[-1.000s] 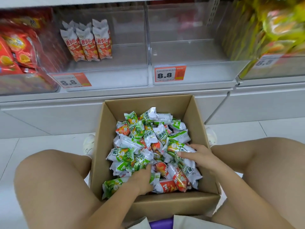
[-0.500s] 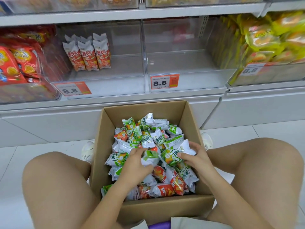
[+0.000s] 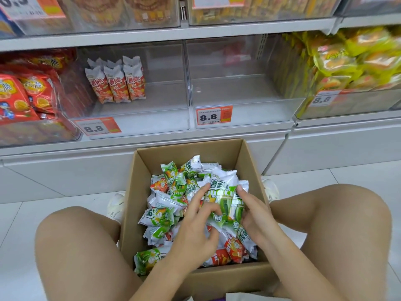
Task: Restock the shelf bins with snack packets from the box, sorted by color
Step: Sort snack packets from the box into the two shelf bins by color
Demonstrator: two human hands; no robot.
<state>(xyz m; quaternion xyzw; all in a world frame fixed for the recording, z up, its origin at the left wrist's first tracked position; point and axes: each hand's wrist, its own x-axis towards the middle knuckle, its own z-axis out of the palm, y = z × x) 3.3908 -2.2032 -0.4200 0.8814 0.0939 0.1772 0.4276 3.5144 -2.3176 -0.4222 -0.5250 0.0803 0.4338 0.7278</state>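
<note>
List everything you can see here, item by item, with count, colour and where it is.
cardboard box: one, brown, on the floor between the knees
snack packets in box: many, green and orange-red, loose pile
green packets in hands: a bunch, count unclear, above the pile
orange packets: about six, left clear bin
empty clear bin: one, right of it
price tags: two reading 8.8
red bags: far left bin
yellow bags: right bin
left hand: grips bunch
right hand: grips bunch
</note>
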